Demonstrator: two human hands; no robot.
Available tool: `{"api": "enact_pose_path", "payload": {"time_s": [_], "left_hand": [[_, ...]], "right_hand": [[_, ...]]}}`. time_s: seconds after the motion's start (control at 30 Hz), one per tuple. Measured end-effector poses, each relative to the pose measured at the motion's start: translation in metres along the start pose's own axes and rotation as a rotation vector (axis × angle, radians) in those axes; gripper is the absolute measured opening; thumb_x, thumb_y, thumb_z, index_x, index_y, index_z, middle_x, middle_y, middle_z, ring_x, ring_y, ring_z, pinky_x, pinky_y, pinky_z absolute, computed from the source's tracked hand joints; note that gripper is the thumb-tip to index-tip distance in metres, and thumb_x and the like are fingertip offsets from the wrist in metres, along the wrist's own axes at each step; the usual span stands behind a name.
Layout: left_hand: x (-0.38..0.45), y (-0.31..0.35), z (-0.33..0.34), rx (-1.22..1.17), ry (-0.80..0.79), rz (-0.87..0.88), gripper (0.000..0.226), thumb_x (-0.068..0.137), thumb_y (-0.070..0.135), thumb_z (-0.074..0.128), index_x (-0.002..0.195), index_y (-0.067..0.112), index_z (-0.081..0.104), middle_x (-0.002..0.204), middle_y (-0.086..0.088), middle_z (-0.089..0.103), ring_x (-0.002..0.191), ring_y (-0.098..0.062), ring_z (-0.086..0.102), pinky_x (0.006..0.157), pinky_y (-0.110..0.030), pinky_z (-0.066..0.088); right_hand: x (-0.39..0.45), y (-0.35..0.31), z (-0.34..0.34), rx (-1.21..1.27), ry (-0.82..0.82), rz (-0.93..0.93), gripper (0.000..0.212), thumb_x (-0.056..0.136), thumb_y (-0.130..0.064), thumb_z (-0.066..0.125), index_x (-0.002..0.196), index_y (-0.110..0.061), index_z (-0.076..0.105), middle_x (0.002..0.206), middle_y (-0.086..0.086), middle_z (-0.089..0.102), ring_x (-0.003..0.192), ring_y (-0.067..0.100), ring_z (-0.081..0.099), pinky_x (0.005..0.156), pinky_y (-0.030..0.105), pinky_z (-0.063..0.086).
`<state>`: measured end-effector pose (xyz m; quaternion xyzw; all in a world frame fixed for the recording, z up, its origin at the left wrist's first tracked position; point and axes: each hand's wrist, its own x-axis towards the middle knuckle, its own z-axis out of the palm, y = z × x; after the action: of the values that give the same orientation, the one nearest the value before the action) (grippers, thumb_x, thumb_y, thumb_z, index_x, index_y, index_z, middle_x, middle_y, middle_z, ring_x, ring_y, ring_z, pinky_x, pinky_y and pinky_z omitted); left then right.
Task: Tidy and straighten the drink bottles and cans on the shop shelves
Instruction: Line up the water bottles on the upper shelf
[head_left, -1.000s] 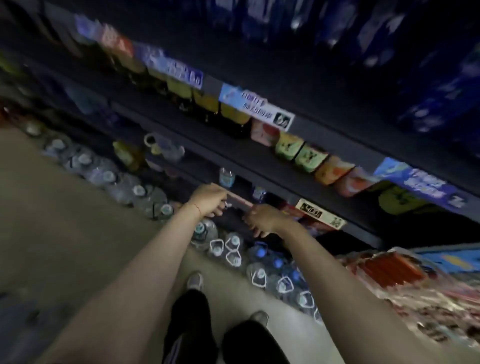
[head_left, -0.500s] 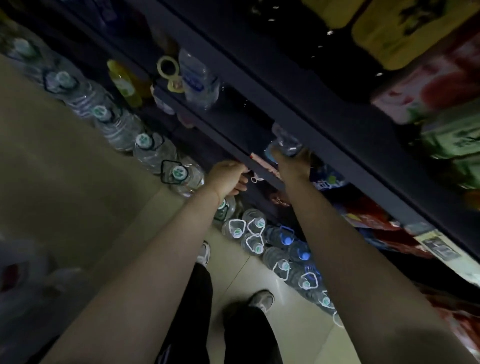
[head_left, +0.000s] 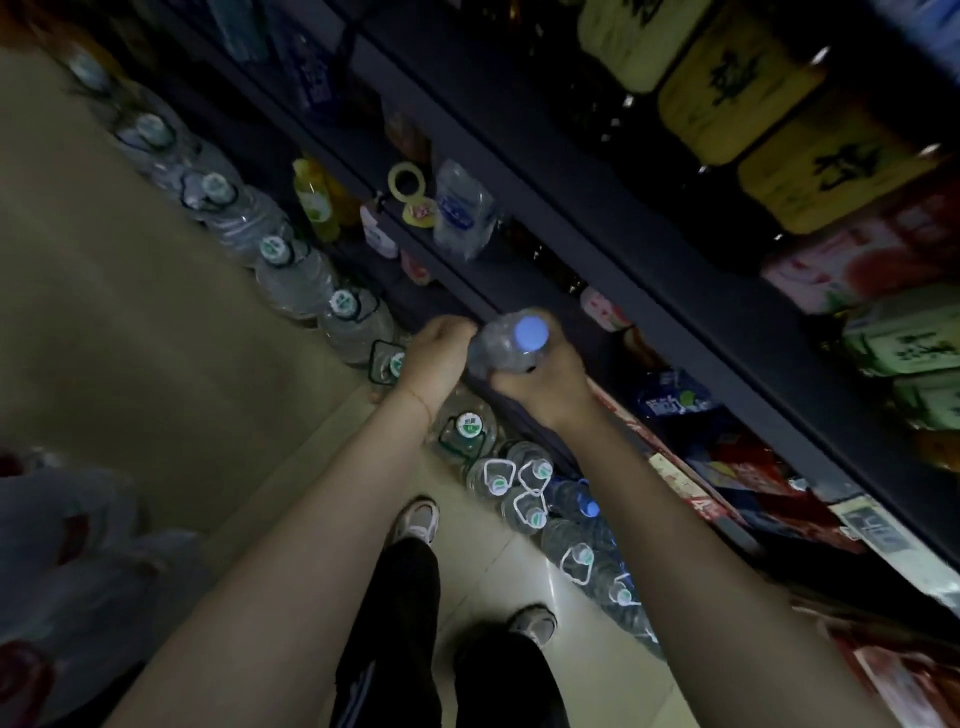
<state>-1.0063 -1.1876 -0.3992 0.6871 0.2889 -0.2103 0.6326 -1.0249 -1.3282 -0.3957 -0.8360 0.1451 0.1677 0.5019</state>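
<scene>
The right hand (head_left: 540, 382) grips the bottle (head_left: 511, 345) clear of the shelf (head_left: 524, 291), the left hand (head_left: 434, 358) lies curled against it, grip indeterminate, so a loose hold risks dropping it onto the jugs (head_left: 470, 434) below.

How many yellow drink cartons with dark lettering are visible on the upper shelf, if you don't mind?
3, side by side at top right: yellow carton one, yellow carton two, yellow carton three. More may sit hidden behind them.
</scene>
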Motion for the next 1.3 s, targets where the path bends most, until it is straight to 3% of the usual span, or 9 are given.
{"api": "enact_pose_path", "payload": {"time_s": [0.17,0.27,0.43,0.57,0.63,0.73,0.87,1.03,1.3], "left_hand": [[-0.071,0.074,-0.039,-0.187,-0.168,-0.055,0.032,0.092,0.047,0.055,0.082,0.024,0.075,0.087,-0.002,0.074,0.082,-0.019,0.068,0.074,-0.031,0.05],[-0.121,0.147,-0.051,-0.297,-0.317,0.046,0.042,0.087,0.058,0.056,0.08,0.022,0.076,0.083,-0.007,0.072,0.071,-0.02,0.067,0.065,-0.031,0.049],[-0.257,0.29,-0.055,-0.43,-0.557,0.486,0.05,0.097,0.055,0.042,0.088,0.017,0.074,0.088,-0.008,0.072,0.078,-0.021,0.068,0.071,-0.033,0.053],[-0.343,0.364,-0.047,-0.446,-0.589,0.782,0.054,0.1,0.054,0.037,0.11,0.017,0.074,0.109,-0.011,0.074,0.098,-0.028,0.07,0.083,-0.04,0.056],[-0.372,0.39,-0.036,-0.418,-0.553,0.942,0.041,0.104,0.038,0.036,0.115,0.015,0.069,0.11,-0.008,0.073,0.104,-0.027,0.067,0.088,-0.039,0.053],[-0.398,0.418,-0.014,-0.195,-0.447,1.198,0.029,0.102,0.008,0.04,0.122,0.023,0.056,0.105,0.007,0.064,0.1,-0.011,0.059,0.08,-0.023,0.048],[-0.428,0.433,0.031,0.184,-0.422,1.422,0.06,0.085,0.011,0.075,0.127,0.037,0.04,0.107,0.019,0.056,0.099,0.005,0.055,0.078,-0.013,0.046],[-0.443,0.44,0.087,0.202,-0.2,1.52,0.046,0.067,0.039,0.088,0.098,0.043,0.054,0.091,0.018,0.064,0.086,-0.009,0.063,0.08,-0.039,0.055],[-0.463,0.434,0.158,0.272,-0.35,1.573,0.059,0.07,0.043,0.084,0.115,0.032,0.047,0.098,0.02,0.058,0.087,-0.006,0.061,0.077,-0.042,0.056]], "right_hand": [[-0.058,-0.104,-0.029,0.066,-0.279,-0.131,0.044,0.083,0.001,0.067,0.121,-0.015,0.052,0.112,0.001,0.066,0.095,0.002,0.064,0.078,0.013,0.051],[-0.1,-0.193,-0.072,0.058,-0.261,-0.215,0.043,0.083,-0.017,0.069,0.117,-0.023,0.043,0.106,-0.005,0.062,0.09,0.003,0.062,0.073,0.013,0.05],[-0.186,-0.33,-0.165,0.025,-0.102,-0.541,0.045,0.085,-0.021,0.07,0.122,-0.016,0.046,0.106,0.001,0.066,0.089,0.008,0.066,0.073,0.022,0.056],[-0.257,-0.402,-0.227,0.017,0.223,-0.785,0.043,0.089,-0.035,0.072,0.121,-0.018,0.048,0.096,-0.003,0.066,0.067,-0.001,0.061,0.057,0.023,0.05],[-0.284,-0.425,-0.257,0.018,0.398,-0.816,0.049,0.087,-0.047,0.071,0.121,-0.022,0.046,0.091,-0.001,0.065,0.069,0.005,0.064,0.066,0.032,0.055],[-0.311,-0.445,-0.302,0.06,0.623,-0.864,0.053,0.082,-0.054,0.074,0.114,-0.019,0.049,0.095,0.009,0.069,0.074,0.018,0.068,0.068,0.043,0.056],[-0.325,-0.448,-0.348,0.053,0.843,-0.913,0.058,0.078,-0.052,0.079,0.117,-0.021,0.049,0.091,-0.012,0.065,0.08,0.007,0.065,0.067,0.035,0.056],[-0.332,-0.426,-0.383,0.034,0.909,-0.849,0.066,0.074,-0.056,0.079,0.12,-0.018,0.051,0.088,-0.004,0.068,0.077,0.012,0.069,0.066,0.036,0.057],[-0.369,-0.386,-0.442,-0.216,1.088,-0.789,0.06,0.081,-0.05,0.076,0.123,-0.015,0.05,0.1,-0.004,0.06,0.084,0.012,0.057,0.069,0.027,0.048]]}}
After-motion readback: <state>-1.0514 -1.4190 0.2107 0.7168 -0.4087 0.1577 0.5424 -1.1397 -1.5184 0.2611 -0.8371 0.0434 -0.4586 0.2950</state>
